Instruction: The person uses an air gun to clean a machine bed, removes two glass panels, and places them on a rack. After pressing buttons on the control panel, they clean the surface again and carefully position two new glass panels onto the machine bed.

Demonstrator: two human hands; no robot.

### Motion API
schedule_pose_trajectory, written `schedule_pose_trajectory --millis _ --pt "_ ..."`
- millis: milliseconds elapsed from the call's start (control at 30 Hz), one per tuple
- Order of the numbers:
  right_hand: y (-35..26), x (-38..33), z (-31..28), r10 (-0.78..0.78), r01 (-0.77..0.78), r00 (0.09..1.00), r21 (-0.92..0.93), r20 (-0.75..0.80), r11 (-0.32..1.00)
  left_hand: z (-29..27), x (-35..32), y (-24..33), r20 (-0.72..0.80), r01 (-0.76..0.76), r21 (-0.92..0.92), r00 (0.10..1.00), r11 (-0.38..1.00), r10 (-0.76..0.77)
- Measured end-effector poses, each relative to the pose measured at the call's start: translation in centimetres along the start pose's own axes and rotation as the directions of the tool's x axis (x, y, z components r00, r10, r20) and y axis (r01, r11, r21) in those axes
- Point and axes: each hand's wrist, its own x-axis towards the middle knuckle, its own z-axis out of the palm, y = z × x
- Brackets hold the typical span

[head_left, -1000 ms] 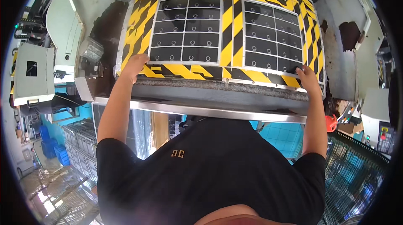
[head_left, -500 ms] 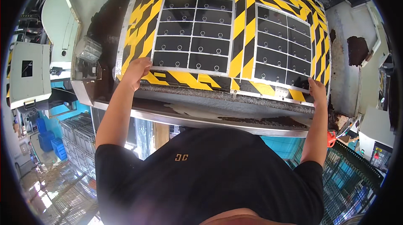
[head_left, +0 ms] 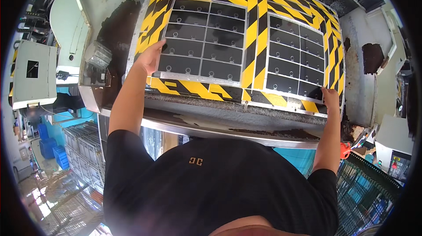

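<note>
Striped cover: the yellow-and-black striped cover lies straight ahead of us and above both our hands, its two dark gridded panels side by side.
Long axis: it runs across us, from our left hand to our right, so we span it near its two lower corners.
Left hand: our left hand lies flat and open against the left edge of the left gridded panel, fingers spread, gripping nothing that we can see.
Right hand: our right hand rests on the lower right corner of the right gridded panel; whether the fingers curl round the edge we cannot tell.
Nearer hand: the left sits higher up the cover, the right lower at the rim; we judge the right nearer to the cover's lower edge.
Below the hands: a metal ledge runs under the cover, between it and our chest.
Off to the left: a grey control box stands well apart from the left hand.
</note>
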Motion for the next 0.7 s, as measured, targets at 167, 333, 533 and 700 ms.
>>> schedule_pose_trajectory --millis 167,333,533,700 --pt "1.2 1.0 0.3 -0.121 0.114 0.991 -0.114 -0.063 0.987 2.1 0.1 -0.3 0.162 -0.160 0.116 0.977 0.980 0.140" --pt "0.2 -0.5 -0.2 -0.216 0.194 0.973 -0.224 -0.079 0.955 4.4 -3.0 -2.0 0.178 -0.405 0.023 0.901 0.914 0.395" --pt "0.2 -0.2 0.2 -0.053 0.046 0.996 -0.086 -0.078 0.995 5.9 -8.0 -4.1 0.243 -0.519 -0.166 0.802 0.838 0.545" --pt "4.2 2.1 0.7 -0.055 0.057 0.982 0.007 -0.179 0.998 7.9 -10.7 -5.1 0.259 -0.577 -0.235 0.738 0.782 0.623"
